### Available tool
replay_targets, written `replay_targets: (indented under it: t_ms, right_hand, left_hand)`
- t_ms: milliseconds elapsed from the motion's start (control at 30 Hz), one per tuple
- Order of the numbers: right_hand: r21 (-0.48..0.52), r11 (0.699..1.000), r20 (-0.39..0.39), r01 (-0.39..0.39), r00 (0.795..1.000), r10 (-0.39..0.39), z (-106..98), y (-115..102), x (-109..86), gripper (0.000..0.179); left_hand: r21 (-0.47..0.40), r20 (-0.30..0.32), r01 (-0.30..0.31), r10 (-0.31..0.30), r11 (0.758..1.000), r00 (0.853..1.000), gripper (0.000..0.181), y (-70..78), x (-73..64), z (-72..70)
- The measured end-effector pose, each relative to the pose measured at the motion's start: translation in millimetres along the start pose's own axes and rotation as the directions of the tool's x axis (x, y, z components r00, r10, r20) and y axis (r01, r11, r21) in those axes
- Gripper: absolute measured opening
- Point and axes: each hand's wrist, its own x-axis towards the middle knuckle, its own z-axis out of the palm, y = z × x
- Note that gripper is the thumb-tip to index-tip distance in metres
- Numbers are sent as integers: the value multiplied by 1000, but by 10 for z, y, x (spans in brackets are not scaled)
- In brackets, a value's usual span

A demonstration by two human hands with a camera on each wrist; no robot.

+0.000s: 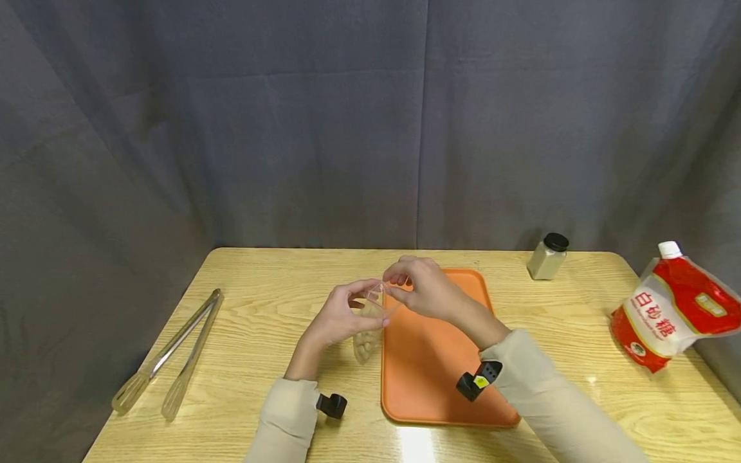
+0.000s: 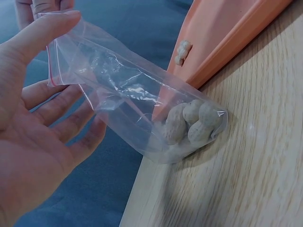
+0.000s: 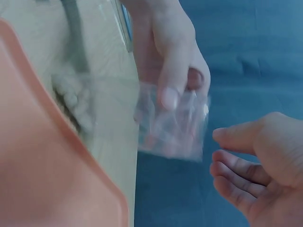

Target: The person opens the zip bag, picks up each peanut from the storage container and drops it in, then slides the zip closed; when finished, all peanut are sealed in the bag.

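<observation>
Clear plastic bag (image 2: pixel 118 80) slants down from between the hands, its zip mouth uppermost and peanuts (image 2: pixel 189 123) gathered in its bottom end, just left of the tray; the left hand (image 1: pixel 341 316) pinches the bag near the mouth, thumb on one face, fingers fanned behind the other; the right hand (image 1: pixel 425 289) is at the mouth, thumb and fingers loosely bent and slightly apart, with no plastic visible between them in the right wrist view; an orange tray (image 1: pixel 428 373) lies below the right hand on a wood-grained desk (image 1: pixel 278 276); a single peanut (image 2: pixel 183 52) shows by the tray's rim; metal tongs (image 1: pixel 195 352) lie well left of the left hand; a black-lidded jar (image 1: pixel 547 260) stands beyond the right hand, to its right; a red sugar pouch (image 1: pixel 671 308) is farther right; a dark curtain (image 1: pixel 312 128) hangs behind both hands.
</observation>
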Motion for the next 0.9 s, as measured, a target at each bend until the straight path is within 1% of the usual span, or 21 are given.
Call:
replay_targets:
  t_ms: [100, 167, 267, 333, 433, 500, 567, 667, 733, 800, 900]
  right_hand:
    - [-10, 999, -21, -43, 999, 42, -67, 135, -15, 13]
    - [-21, 996, -26, -85, 996, 85, -95, 271, -36, 12]
    - [-36, 983, -17, -179, 984, 178, -82, 507, -95, 11]
    - [-53, 968, 1, -244, 970, 244, -27, 665, -138, 11]
    - [-75, 937, 35, -342, 938, 345, 119, 867, -193, 11]
    - [-103, 918, 48, -383, 920, 389, 232, 966, -216, 11]
    - [-127, 899, 61, -419, 902, 428, 324, 1025, -239, 10]
    - [-168, 888, 64, -428, 894, 443, 405, 1076, -260, 9]
    - [-173, 890, 69, -422, 896, 439, 424, 1091, -266, 10]
    - [-175, 900, 64, -399, 908, 414, 438, 1109, -266, 9]
    - [-170, 913, 63, -372, 920, 386, 455, 1120, -266, 9]
  left_hand:
    - [-3, 4, -5, 5, 1000, 1000, 73, 13, 1, 2]
    - [-5, 1, -4, 4, 1000, 1000, 73, 22, 4, 3]
    - [-20, -2, -3, 3, 1000, 1000, 73, 14, 8, 9]
    - [-31, -5, 1, -1, 1000, 1000, 73, 8, 7, 16]
    - [-39, -3, 7, -7, 999, 1000, 74, -4, -3, 24]
    - [-36, -3, 7, -7, 999, 1000, 73, -15, -9, 23]
    - [-43, 0, 1, -1, 999, 1000, 70, 66, -39, 22]
    - [-48, 8, -7, 7, 999, 1000, 67, 223, -84, 12]
    - [-58, 18, -4, 5, 998, 1000, 67, 325, -108, 2]
    - [-56, 21, 0, 1, 998, 1000, 68, 312, -99, -8]
    - [-58, 21, 6, -5, 998, 1000, 70, 191, -62, -10]
